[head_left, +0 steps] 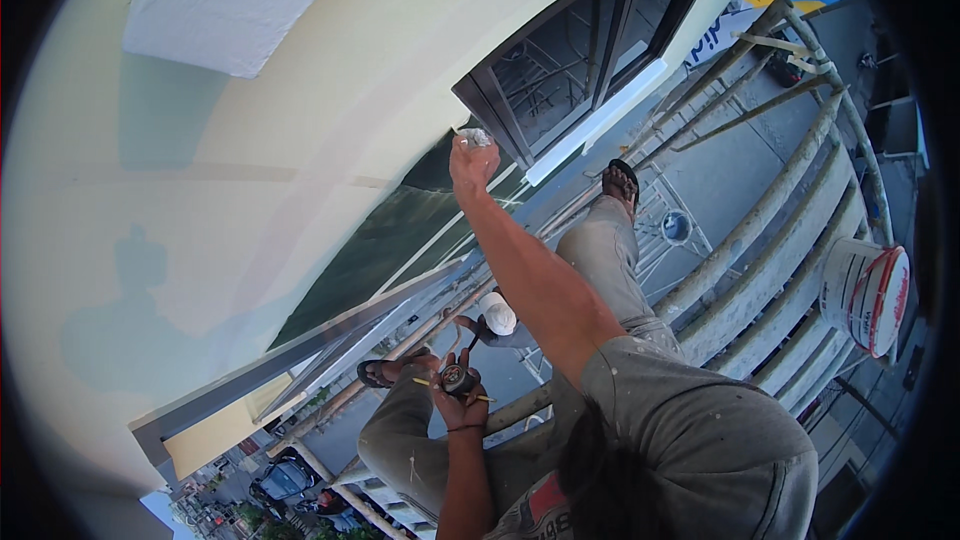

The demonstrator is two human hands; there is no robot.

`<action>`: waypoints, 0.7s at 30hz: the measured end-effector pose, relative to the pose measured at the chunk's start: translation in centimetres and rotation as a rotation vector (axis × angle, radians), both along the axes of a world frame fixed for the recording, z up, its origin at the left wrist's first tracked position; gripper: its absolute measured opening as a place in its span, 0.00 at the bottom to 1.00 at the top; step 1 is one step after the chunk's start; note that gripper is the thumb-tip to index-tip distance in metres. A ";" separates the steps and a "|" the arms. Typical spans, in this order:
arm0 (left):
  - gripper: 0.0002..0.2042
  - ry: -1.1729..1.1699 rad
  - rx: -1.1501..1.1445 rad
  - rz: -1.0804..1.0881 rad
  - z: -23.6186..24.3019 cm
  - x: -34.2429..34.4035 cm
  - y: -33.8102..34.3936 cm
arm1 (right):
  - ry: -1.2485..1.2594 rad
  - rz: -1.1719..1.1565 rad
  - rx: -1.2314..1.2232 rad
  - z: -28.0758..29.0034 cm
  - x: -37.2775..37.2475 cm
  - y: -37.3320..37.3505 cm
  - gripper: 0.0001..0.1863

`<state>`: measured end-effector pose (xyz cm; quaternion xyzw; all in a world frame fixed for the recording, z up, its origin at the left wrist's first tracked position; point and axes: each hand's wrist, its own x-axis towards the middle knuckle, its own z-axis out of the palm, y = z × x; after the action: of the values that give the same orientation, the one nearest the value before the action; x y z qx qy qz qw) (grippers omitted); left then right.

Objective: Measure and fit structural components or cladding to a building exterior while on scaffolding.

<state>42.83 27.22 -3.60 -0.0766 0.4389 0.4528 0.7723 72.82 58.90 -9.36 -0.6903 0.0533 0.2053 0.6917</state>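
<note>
My right hand [474, 165] is raised to the wall by the lower corner of the dark-framed window [575, 60]. Its fingers are closed on a whitish crumpled thing [474, 137], whose kind I cannot make out. A dark green painted panel [400, 225] lies on the wall just below that hand. Lower down, in front of my knees, my left hand [465, 408] holds a small dark round container [457, 380] from underneath. A thin yellow stick [484, 398] pokes out on either side of it.
I am on a scaffold of paint-spattered poles [760, 210] and slats [790, 240], high above the street. A white bucket with a red rim [865, 295] stands at right. Beneath me is a person in a white cap [497, 313]. Another bucket [676, 228] sits far below.
</note>
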 end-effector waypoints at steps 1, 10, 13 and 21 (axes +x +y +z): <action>0.26 0.011 0.001 -0.008 -0.1 0.2 0.0 | -0.006 -0.004 -0.001 -0.2 0.1 0.0 0.06; 0.26 0.012 -0.007 0.007 0.6 0.7 0.2 | -0.189 0.039 -0.081 2.2 -0.9 -1.5 0.07; 0.26 0.016 -0.037 0.029 0.6 0.8 0.2 | -0.229 0.061 -0.095 2.8 -1.2 -1.9 0.06; 0.26 0.001 -0.027 0.026 0.2 0.5 0.2 | -0.161 0.098 -0.114 3.2 -2.6 -2.1 0.06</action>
<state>43.34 27.38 -3.39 -0.0922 0.4444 0.4568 0.7651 70.17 56.79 -6.15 -0.7446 -0.0248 0.1791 0.6426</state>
